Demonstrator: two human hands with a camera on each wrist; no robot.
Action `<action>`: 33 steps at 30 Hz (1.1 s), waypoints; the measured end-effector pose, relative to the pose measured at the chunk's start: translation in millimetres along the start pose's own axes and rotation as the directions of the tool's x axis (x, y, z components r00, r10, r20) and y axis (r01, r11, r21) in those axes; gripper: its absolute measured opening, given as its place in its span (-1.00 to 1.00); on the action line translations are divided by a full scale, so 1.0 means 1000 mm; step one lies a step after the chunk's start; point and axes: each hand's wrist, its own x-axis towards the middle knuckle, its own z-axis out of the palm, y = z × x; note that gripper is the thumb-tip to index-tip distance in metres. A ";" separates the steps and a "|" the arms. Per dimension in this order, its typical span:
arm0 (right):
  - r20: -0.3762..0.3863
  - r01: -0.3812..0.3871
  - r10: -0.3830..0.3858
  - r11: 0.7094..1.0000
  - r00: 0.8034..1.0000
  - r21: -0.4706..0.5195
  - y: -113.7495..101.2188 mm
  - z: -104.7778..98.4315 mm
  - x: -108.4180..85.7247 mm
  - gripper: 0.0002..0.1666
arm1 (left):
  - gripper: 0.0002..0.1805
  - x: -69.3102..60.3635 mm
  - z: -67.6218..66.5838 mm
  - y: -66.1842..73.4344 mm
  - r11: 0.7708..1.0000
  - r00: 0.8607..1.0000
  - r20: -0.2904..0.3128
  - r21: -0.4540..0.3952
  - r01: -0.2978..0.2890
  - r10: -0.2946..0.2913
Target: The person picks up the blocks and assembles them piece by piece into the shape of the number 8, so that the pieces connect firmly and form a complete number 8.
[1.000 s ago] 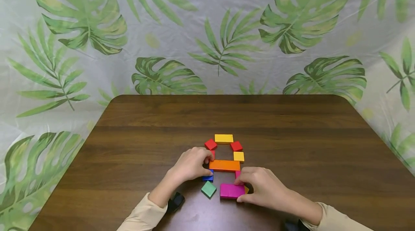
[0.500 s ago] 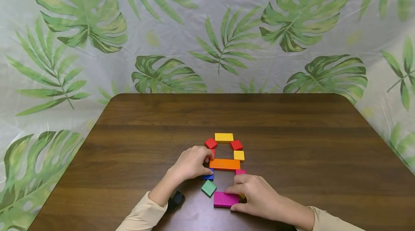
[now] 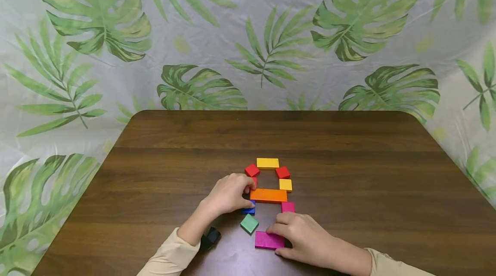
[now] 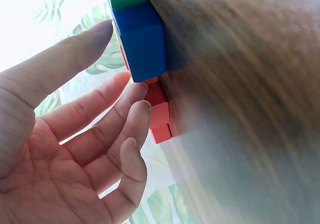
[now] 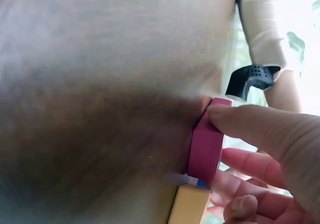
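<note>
My right hand (image 3: 304, 239) pinches a magenta rectangular block (image 3: 266, 240) between thumb and fingers, low over or on the table at the near end of a block outline. In the right wrist view, a yellow-orange block (image 5: 190, 204) lies close by; the hand hides it from the head view. My left hand (image 3: 228, 194) rests at the outline's left side with loosely bent fingers, its thumb at a blue block (image 4: 142, 44) and its fingertips near a red block (image 4: 159, 104). A green block (image 3: 249, 223) lies turned cornerwise between the blue and magenta blocks.
A long orange block (image 3: 268, 195) crosses the outline's middle. Beyond it lie a yellow bar (image 3: 267, 163), a right red block (image 3: 283, 172), a left red block (image 3: 252, 170) and a yellow square block (image 3: 285, 185). A pink block (image 3: 288, 207) sits just past my right hand.
My right hand has moved the magenta block left and toward me, away from the pink block, which now shows more. The left hand has stayed in place.
</note>
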 end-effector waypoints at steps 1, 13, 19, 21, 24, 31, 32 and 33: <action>0.004 -0.002 0.002 1.000 1.000 0.006 0.000 0.000 0.000 -0.66 | -0.69 0.000 0.000 0.000 1.000 1.000 0.001 0.000 0.000 0.000; -0.010 0.044 -0.044 0.995 0.999 0.088 0.003 0.001 0.007 -0.68 | -0.69 -0.001 0.000 0.002 1.000 1.000 0.015 -0.011 0.006 -0.005; 0.021 0.015 -0.018 0.993 1.000 0.116 0.004 0.000 0.009 -0.73 | -0.69 -0.001 -0.001 0.002 1.000 1.000 0.007 -0.008 -0.001 0.001; 0.028 0.008 -0.011 0.993 1.000 0.118 0.004 -0.001 0.008 -0.75 | -0.69 -0.001 -0.001 0.002 1.000 1.000 0.004 -0.005 -0.004 0.004; 0.029 0.003 -0.007 0.993 1.000 0.116 0.004 -0.001 0.008 -0.76 | -0.69 -0.001 -0.001 0.002 1.000 1.000 0.003 -0.006 -0.007 0.007; 0.044 -0.026 0.022 0.993 0.999 0.115 0.003 0.000 0.008 -0.76 | -0.68 -0.001 -0.001 0.002 1.000 1.000 0.006 -0.008 -0.007 0.007; 0.048 -0.035 0.030 0.993 0.998 0.117 0.003 0.000 0.008 -0.76 | -0.68 -0.001 -0.002 0.003 1.000 1.000 0.006 -0.007 -0.007 0.007; 0.050 -0.041 0.035 0.992 0.998 0.116 0.003 0.000 0.008 -0.75 | -0.68 -0.001 -0.002 0.003 1.000 1.000 0.005 -0.005 -0.008 0.008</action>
